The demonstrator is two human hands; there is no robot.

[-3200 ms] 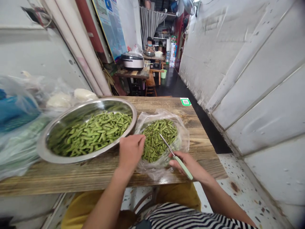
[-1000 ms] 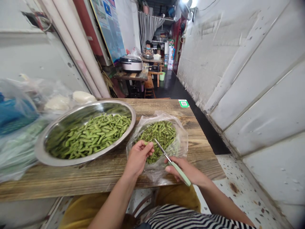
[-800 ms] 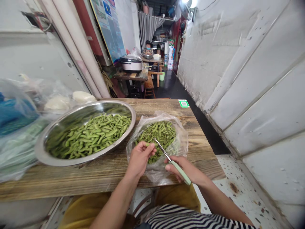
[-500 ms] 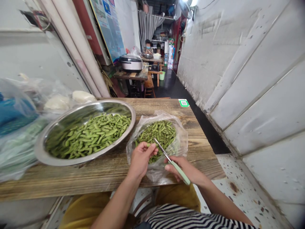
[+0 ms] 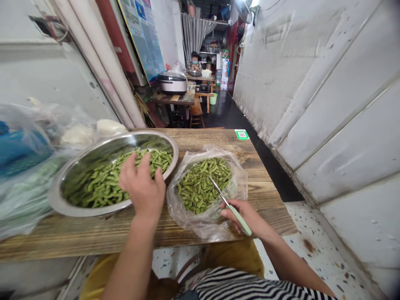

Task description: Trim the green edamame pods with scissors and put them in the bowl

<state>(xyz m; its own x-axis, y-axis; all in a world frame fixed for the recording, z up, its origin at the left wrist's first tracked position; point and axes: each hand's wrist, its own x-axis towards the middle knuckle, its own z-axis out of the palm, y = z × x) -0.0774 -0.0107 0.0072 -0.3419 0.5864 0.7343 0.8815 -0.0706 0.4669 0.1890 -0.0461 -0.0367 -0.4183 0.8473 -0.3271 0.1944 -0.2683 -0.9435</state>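
Over from bag (image 5: 208, 231) to bowl (image 5: 93, 211), left hand (image 5: 143, 185)

Upper centre: rice cooker (image 5: 173, 86), dark lid, on small wooden table (image 5: 187, 99); bench (image 5: 196, 109) just right, light green bucket (image 5: 213, 98) on dark floor (image 5: 225, 112). Farther back: person (image 5: 195, 66) behind metal bowl (image 5: 195, 73), white tub (image 5: 206, 73) alongside; grey curtain (image 5: 194, 35) above. Upper left: blue poster (image 5: 148, 41). Top, right of centre: fan (image 5: 243, 11). Left edge: clear plastic bags (image 5: 31, 175). Right of centre: green-and-white sticker (image 5: 242, 134), square code.

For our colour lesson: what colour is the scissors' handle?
Pale green handle, clearest in the head view.
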